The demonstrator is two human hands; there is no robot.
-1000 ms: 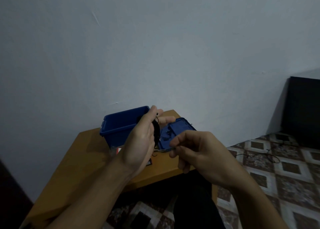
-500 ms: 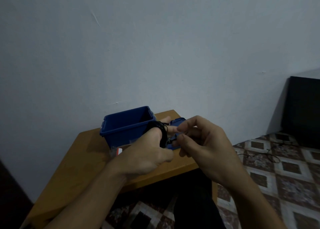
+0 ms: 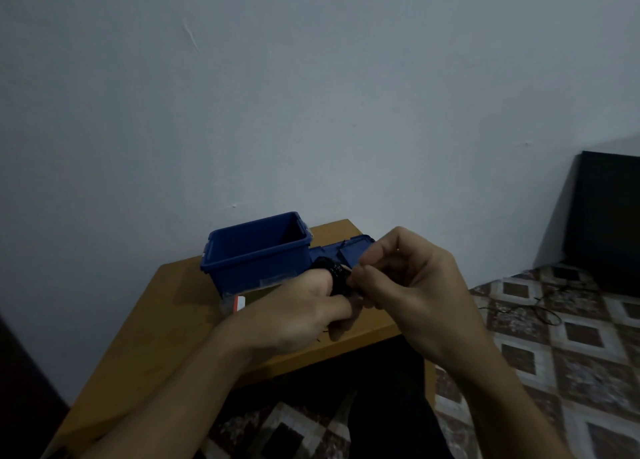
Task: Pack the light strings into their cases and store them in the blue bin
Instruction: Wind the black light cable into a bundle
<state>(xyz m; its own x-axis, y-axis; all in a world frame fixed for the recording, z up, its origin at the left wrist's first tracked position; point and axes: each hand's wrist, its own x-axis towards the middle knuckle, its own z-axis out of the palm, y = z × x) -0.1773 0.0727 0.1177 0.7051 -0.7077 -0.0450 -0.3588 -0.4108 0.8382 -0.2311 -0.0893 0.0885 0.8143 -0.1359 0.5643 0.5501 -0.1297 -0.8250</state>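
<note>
1. Light string (image 3: 334,276): a dark coil of it sits wound round the top of your left hand (image 3: 294,314), right where your two hands meet; which finger carries it you cannot tell from this angle.
2. Your left hand has its fingers curled in, clamped on the coil; its back faces you and it hangs just above the near edge of the surface (image 3: 166,320).
3. Your right hand (image 3: 408,285) comes in from the right with thumb and fingertips pressed together against the coil, pinching the string; its other fingers are bent in under the palm.
4. Case (image 3: 349,250): blue, lying open on the surface just beyond your right hand's fingertips; your knuckles hide its right part, and what is inside it is too dim to tell.
5. Blue bin (image 3: 256,261): upright on the surface just beyond your left hand, touching or nearly touching the case on its right; its inside is in shadow.
6. Small white and red item (image 3: 239,302): on the surface at the bin's near base, just left of your left hand; too small to tell what it is.
7. Well to the right of your right hand, a thin dark cord (image 3: 533,306) lies loose on the patterned tile floor (image 3: 554,354); beyond it a black cabinet (image 3: 609,223) stands against the pale wall (image 3: 311,94).
</note>
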